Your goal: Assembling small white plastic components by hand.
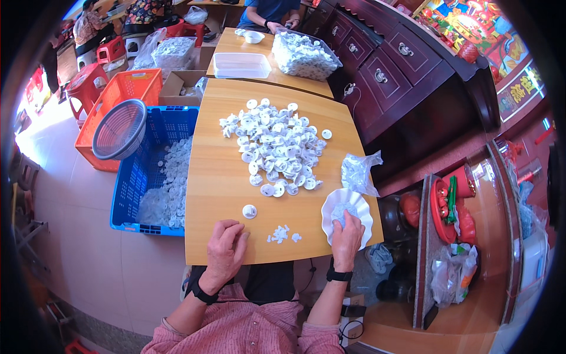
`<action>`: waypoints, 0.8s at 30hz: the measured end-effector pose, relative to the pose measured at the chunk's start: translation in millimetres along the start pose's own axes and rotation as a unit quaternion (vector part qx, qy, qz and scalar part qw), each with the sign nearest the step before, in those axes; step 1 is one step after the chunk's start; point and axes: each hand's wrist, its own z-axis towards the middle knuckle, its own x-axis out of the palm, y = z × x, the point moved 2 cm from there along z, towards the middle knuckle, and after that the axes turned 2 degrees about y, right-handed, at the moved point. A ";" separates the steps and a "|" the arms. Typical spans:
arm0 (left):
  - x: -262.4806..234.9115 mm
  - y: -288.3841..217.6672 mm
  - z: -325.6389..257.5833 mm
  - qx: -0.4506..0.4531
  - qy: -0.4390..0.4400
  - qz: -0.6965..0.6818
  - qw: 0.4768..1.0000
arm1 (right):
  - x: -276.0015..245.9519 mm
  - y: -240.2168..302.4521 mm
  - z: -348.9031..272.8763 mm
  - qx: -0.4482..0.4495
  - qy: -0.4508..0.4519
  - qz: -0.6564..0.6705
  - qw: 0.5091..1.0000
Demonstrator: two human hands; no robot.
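Note:
My right hand [346,237] reaches into a white scalloped dish [367,217] at the table's right edge. Its fingertips are drawn together at a pile of small pale pieces [344,210], and what they pinch is hidden. My left hand [227,251] rests at the near left of the table, fingers loosely curled, with nothing visible in them. Just beyond it lies one round white plastic part [249,211]. Several tiny white pieces [279,234] are scattered between my hands. A big heap of round white plastic parts [280,144] covers the middle of the wooden table [206,177].
A clear plastic bag [359,172] lies beyond the dish. Left of the table stand a blue crate [125,200], a grey sieve [121,130] and an orange crate [88,138]. Farther off, another person [271,15] sits behind a full clear tub [305,56]. Dark drawers [383,74] border the right.

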 end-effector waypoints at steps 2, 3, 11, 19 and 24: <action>0.0 -1.5 0.9 0.003 0.000 0.001 1.000 | 0.1 -2.1 0.9 -0.009 0.000 -0.006 1.000; -0.4 -1.9 1.4 0.006 0.000 0.003 1.000 | 0.4 -1.9 1.3 -0.010 0.000 -0.006 1.000; -0.8 -1.9 0.9 0.007 -0.003 -0.001 1.000 | 5.5 -7.1 4.1 0.058 0.011 0.021 0.998; -1.5 -1.5 1.6 0.008 0.000 -0.001 1.000 | 1.2 -0.2 -0.8 0.027 -0.020 -0.025 0.999; -2.0 -2.6 1.2 0.005 0.003 -0.006 1.000 | 0.1 -3.2 2.1 0.057 0.016 -0.040 0.997</action>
